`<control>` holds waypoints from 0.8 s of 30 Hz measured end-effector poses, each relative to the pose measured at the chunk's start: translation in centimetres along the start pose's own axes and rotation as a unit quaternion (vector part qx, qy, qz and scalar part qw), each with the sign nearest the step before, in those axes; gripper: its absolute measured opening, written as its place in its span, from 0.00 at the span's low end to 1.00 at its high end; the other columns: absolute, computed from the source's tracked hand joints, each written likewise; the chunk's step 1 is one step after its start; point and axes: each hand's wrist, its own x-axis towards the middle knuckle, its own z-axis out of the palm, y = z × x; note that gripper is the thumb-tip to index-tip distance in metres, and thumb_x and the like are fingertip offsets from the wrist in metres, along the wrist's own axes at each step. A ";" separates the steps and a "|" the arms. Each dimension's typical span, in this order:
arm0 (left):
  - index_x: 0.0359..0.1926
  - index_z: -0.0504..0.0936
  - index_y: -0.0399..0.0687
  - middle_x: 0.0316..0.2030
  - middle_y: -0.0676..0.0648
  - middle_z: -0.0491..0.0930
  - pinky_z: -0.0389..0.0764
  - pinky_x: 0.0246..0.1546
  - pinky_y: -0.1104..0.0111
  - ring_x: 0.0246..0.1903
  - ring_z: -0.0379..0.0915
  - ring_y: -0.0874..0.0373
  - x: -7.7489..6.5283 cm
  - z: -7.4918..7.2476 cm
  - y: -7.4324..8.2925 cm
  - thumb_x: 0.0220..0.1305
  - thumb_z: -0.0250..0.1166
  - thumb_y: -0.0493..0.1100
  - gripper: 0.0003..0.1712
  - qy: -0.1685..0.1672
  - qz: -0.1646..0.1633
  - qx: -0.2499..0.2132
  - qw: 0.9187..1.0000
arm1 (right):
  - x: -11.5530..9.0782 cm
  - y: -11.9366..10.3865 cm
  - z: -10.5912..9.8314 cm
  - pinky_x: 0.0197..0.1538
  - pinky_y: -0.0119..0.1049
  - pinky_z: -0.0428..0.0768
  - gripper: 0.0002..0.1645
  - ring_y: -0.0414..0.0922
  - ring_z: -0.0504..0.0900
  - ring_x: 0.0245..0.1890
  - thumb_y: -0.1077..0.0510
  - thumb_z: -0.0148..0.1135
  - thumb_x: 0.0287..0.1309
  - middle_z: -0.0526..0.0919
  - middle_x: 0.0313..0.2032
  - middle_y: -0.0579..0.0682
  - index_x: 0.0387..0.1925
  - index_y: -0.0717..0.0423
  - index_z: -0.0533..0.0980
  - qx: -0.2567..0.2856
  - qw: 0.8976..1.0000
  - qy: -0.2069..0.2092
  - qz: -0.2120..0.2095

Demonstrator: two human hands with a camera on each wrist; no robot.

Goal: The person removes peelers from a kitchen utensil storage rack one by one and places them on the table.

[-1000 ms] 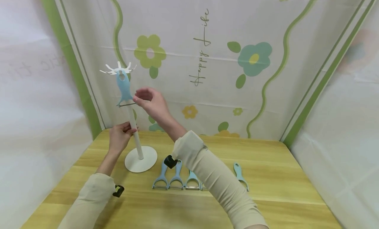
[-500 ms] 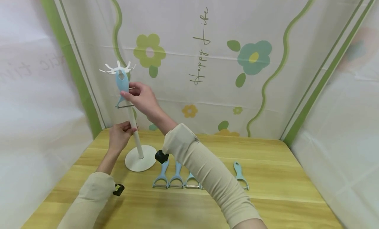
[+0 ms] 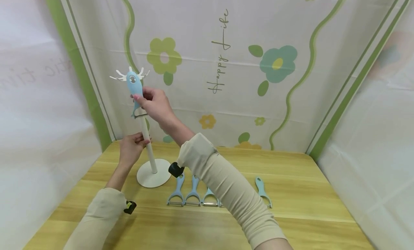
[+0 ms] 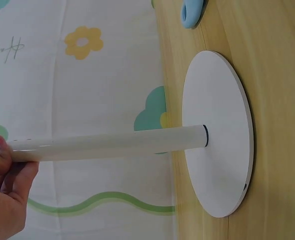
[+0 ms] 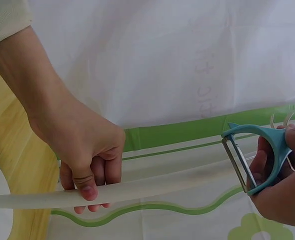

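My right hand pinches a light blue Y-shaped peeler by its handle, thumb in front. The peeler hangs upright, blade down, its handle hole over the white hooks atop a white stand. In the right wrist view the metal blade faces the pole, close to my fingers. Lower down, my left hand holds the stand's pole between thumb and fingers. The left wrist view shows the pole rising from a round white base.
Right of the base, several blue peelers lie in a row on the wooden table, partly covered by my right sleeve. A separate greenish-blue peeler lies farther right. A printed cloth stands behind the table.
My right hand has moved left from beside the peeler and now grips its handle. The peeler has risen slightly and turned a little against the hooks. My left hand stays on the pole.
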 end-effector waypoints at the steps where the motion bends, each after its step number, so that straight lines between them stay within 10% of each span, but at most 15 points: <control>1: 0.41 0.83 0.33 0.32 0.37 0.85 0.77 0.28 0.83 0.27 0.79 0.75 0.0 0.0 0.0 0.56 0.66 0.34 0.11 -0.001 0.000 0.001 1.000 | 0.0 -0.1 0.0 0.36 0.24 0.78 0.12 0.35 0.78 0.33 0.56 0.58 0.61 0.84 0.37 0.45 0.43 0.56 0.80 0.003 1.000 -0.004 0.001; 4: 0.41 0.83 0.33 0.32 0.37 0.85 0.77 0.28 0.84 0.25 0.73 0.84 -0.1 0.0 -0.1 0.56 0.66 0.34 0.11 -0.002 0.001 -0.002 1.000 | -0.2 -0.6 -0.3 0.36 0.25 0.78 0.12 0.35 0.79 0.33 0.56 0.58 0.61 0.84 0.38 0.46 0.44 0.57 0.79 0.005 1.000 -0.015 -0.001; 11: 0.42 0.82 0.31 0.33 0.36 0.84 0.77 0.29 0.83 0.29 0.82 0.68 0.0 -0.1 0.0 0.56 0.66 0.34 0.12 -0.004 0.000 -0.015 1.000 | -0.8 -0.9 -1.5 0.39 0.26 0.79 0.15 0.36 0.78 0.35 0.56 0.57 0.62 0.84 0.42 0.50 0.47 0.58 0.78 0.003 0.999 -0.035 -0.023; 15: 0.43 0.82 0.32 0.34 0.36 0.84 0.76 0.29 0.84 0.26 0.76 0.80 0.1 -0.1 -0.1 0.56 0.66 0.34 0.12 -0.006 -0.007 -0.018 1.000 | -1.3 -0.6 -2.4 0.40 0.26 0.79 0.15 0.38 0.79 0.36 0.57 0.56 0.63 0.83 0.43 0.52 0.48 0.59 0.77 0.005 0.999 -0.043 -0.031; 24: 0.44 0.81 0.29 0.35 0.33 0.83 0.75 0.28 0.85 0.35 0.82 0.43 -0.1 0.0 0.1 0.56 0.65 0.32 0.14 -0.003 0.002 -0.014 1.000 | -3.3 2.1 -5.1 0.47 0.37 0.80 0.15 0.41 0.79 0.39 0.58 0.56 0.63 0.82 0.43 0.56 0.47 0.62 0.78 0.008 0.999 -0.031 -0.020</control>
